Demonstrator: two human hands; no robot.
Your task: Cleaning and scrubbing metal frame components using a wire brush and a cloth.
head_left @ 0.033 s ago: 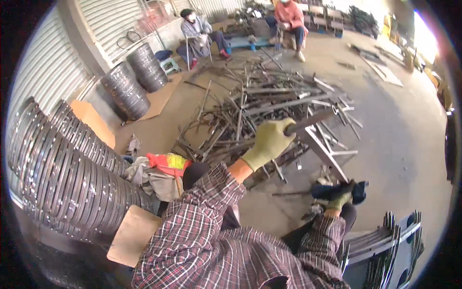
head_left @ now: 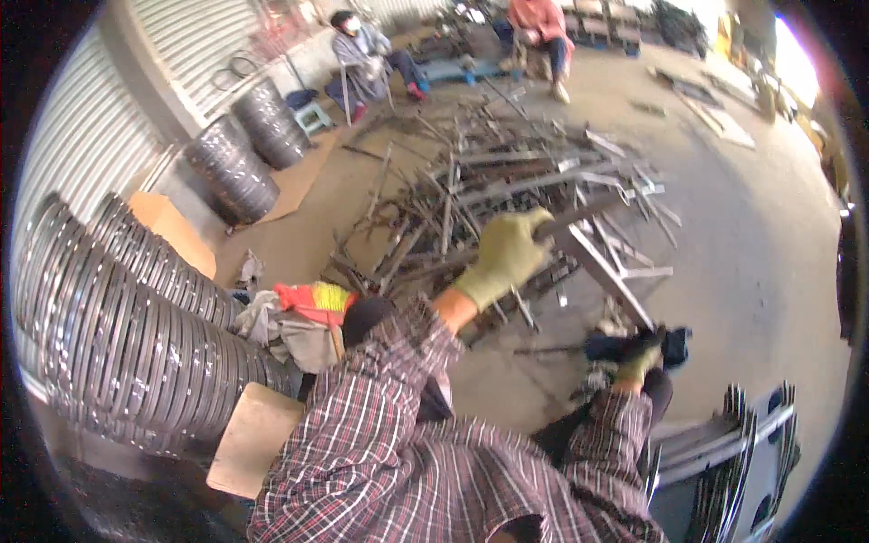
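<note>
My left hand (head_left: 509, 256), in a pale green work glove, is closed around the near end of a dark flat metal bar (head_left: 587, 215) that points to the right. From near this bar a lighter metal strip (head_left: 608, 271) slants down toward my right hand (head_left: 639, 362). The right hand wears a glove with dark fingers, closed at the strip's lower end, beside a dark blue cloth (head_left: 615, 348) by my knee. Blur hides how the bar and strip join. Beyond both hands lies a heap of loose metal bars and brackets (head_left: 471, 195).
Stacks of black metal rings (head_left: 136, 326) stand at the left, with more wrapped ring stacks (head_left: 231, 167) behind. Racked dark metal parts (head_left: 724, 462) are close at the lower right. Two people sit at the far side. A red and yellow cloth (head_left: 317, 300) lies near my left knee.
The whole view has shifted slightly. The bar's far end sits a little higher and is blurred by motion. Both hands stay closed in nearly the same places.
</note>
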